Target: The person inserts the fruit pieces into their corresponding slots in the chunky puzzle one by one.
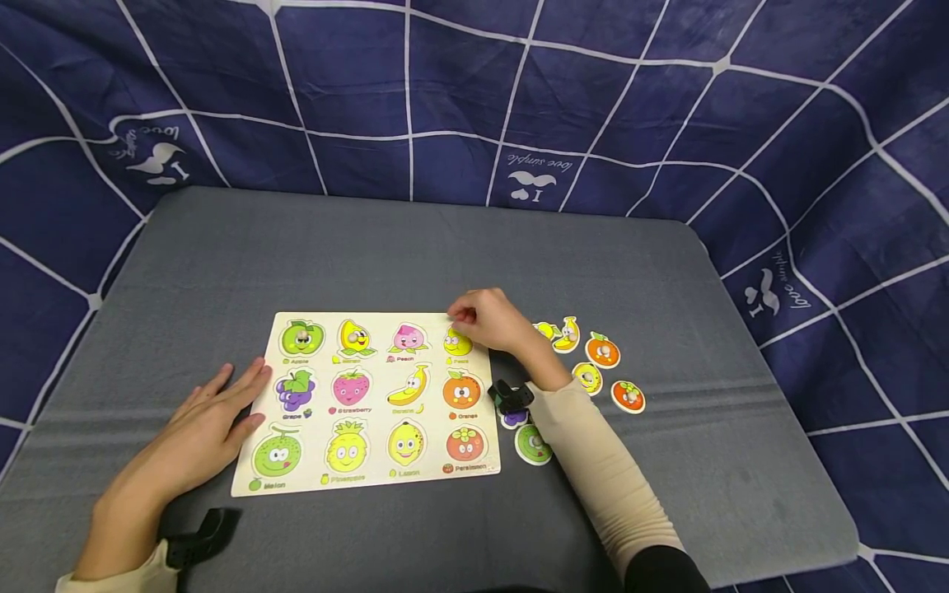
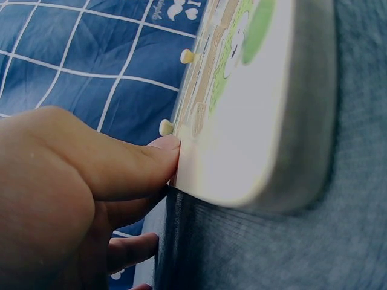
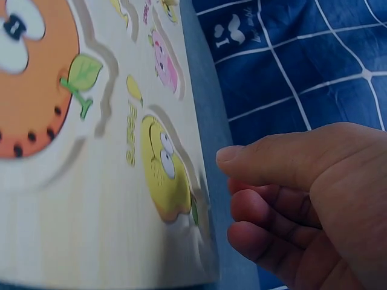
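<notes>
Head view. My left hand (image 1: 196, 432) lies at the left edge of a pale fruit board (image 1: 313, 445), fingers stretched out. My right hand (image 1: 491, 319), fingers bent, hovers at or touches the upper right corner, partly covering the pear picture (image 1: 458, 343); contact unclear. Right of the board, loose: banana piece (image 1: 567, 335), orange piece (image 1: 603, 352), green melon piece (image 1: 533, 445), others. Grey table (image 1: 415, 255); navy grid curtain (image 1: 452, 91) behind.

Grey table (image 1: 371, 247) with dark blue, white-gridded cloth (image 1: 460, 91) on three sides.
</notes>
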`<state>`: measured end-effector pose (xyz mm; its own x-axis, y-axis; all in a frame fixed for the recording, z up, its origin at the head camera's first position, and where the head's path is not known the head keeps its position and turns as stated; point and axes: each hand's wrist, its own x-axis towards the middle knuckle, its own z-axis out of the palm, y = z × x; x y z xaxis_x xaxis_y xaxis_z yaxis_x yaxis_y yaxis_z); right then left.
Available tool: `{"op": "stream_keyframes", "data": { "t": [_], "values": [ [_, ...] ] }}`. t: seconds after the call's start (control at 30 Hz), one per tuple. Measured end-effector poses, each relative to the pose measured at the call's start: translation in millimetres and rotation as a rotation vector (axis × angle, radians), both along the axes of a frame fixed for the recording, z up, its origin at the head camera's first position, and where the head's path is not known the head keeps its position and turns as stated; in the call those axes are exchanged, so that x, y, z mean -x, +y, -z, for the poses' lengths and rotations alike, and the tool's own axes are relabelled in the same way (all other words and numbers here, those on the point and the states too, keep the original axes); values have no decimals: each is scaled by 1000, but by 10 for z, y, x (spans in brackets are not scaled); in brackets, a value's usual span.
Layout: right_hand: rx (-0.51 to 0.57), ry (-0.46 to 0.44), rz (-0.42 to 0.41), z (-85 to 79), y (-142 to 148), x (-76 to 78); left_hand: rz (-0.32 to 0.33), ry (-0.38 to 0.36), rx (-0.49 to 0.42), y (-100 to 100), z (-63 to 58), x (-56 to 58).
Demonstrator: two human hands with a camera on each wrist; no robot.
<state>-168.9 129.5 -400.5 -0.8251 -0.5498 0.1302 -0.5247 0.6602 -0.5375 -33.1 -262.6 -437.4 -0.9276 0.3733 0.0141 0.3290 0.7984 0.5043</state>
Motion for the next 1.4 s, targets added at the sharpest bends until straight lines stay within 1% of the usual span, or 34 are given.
{"op": "stream_keyframes", "data": {
  "t": [0.13,0.37,0.6,0.97,1.4],
  "values": [
    [5,3,11,13,58,1,3,0,3,-2,-2,1],
    [10,-17,20,11,158,15,-1,-5,3,2,1,3],
    [10,-32,54,34,251,25,-4,-17,7,4,3,9],
    [17,-34,97,48,433,51,-1,-10,5,6,2,13],
    [-1,-68,149,38,608,59,3,-8,3,-7,1,12]
  ]
}}
